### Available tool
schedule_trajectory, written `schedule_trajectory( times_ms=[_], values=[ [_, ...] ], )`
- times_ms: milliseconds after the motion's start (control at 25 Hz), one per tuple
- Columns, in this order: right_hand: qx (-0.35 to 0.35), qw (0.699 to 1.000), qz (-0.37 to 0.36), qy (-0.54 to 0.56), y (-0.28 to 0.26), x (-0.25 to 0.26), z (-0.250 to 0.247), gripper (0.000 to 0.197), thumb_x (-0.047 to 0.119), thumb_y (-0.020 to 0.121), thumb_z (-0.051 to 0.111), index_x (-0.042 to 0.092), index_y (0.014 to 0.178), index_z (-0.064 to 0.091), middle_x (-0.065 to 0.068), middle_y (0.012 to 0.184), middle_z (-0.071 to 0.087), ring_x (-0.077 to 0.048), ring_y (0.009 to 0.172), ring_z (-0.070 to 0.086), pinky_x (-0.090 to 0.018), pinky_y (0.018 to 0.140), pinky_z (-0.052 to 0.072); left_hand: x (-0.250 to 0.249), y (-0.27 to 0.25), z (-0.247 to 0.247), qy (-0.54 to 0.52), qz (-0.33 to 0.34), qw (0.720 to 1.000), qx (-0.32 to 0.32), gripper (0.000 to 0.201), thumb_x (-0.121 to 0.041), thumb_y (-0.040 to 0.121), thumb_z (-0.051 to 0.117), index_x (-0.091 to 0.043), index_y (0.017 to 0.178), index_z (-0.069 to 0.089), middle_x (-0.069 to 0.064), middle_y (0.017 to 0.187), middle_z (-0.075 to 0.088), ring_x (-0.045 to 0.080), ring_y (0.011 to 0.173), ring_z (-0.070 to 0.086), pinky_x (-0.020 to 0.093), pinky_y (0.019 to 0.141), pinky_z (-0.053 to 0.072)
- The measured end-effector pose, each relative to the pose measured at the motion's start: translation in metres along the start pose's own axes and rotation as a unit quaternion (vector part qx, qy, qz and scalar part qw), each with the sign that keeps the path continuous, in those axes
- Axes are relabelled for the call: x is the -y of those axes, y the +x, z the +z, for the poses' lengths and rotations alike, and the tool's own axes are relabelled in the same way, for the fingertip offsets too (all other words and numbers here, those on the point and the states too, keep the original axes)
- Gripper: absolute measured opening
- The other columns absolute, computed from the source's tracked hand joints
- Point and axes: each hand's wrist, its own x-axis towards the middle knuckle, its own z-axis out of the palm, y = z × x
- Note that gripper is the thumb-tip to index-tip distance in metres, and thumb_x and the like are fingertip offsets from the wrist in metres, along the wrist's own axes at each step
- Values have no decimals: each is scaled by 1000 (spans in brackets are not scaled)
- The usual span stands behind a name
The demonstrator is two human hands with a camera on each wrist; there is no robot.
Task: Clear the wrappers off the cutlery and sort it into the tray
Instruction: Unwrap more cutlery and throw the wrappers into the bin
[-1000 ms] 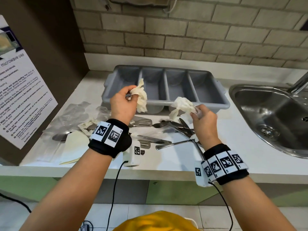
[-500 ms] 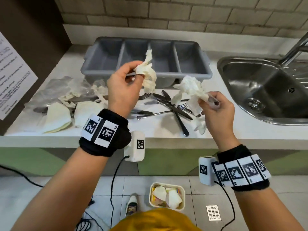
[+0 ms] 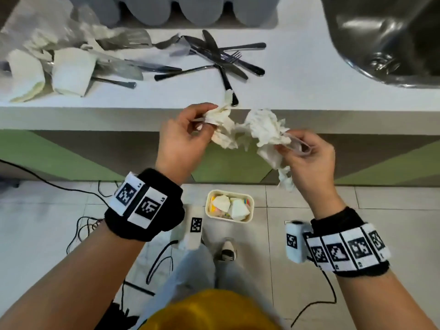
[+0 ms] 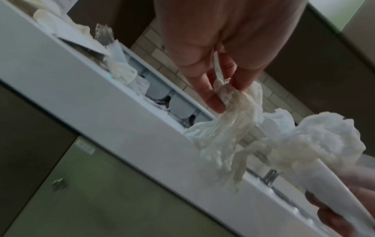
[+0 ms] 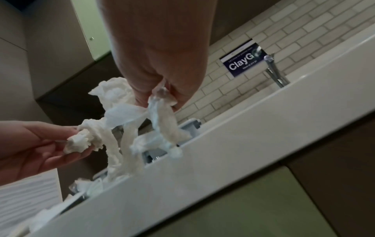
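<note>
Left hand (image 3: pixel 181 139) & right hand (image 3: pixel 307 158) each pinched crumpled wrappers (image 3: pixel 262 129) in their fingers, above the bin (image 3: pixel 229 206). Bare cutlery (image 3: pixel 214 58) lay on the tabletop (image 3: pixel 297 86), unsorted; more stayed wrapped, far left.

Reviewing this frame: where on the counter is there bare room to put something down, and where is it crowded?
Free: the white counter between the loose cutlery pile and the sink, and the front strip along the counter's edge under that pile. Crowded: the left part, heaped with wrappers and still-wrapped pieces up to the grey tray.
</note>
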Motion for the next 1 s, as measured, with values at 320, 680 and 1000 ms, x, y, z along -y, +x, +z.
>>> schedule_trajectory(
  times_ms=[320,680,1000],
  values=[
    [0,990,137,17,-54,-116,9,35,-9,73,70,10,102,64,24,70,67,17,69,60,-2,68,47,114,-32,40,101,-118,978,137,33,4,83,57,-16,108,66,-1,89,66,2,66,61,23,74,55],
    [60,959,266,-76,-66,-322,69,22,-7,77,67,-9,99,67,-25,102,69,-27,95,66,-22,86,51,312,-21,95,218,-250,926,178,29,-4,84,59,-14,110,67,15,109,68,28,80,65,41,89,54],
    [182,903,312,-235,-69,-451,104,28,-3,84,51,-2,106,67,-23,110,67,-34,105,61,-25,89,42,457,-6,146,326,-316,859,237,38,-4,85,49,-15,118,64,15,122,64,34,108,61,36,99,48]
  ],
)
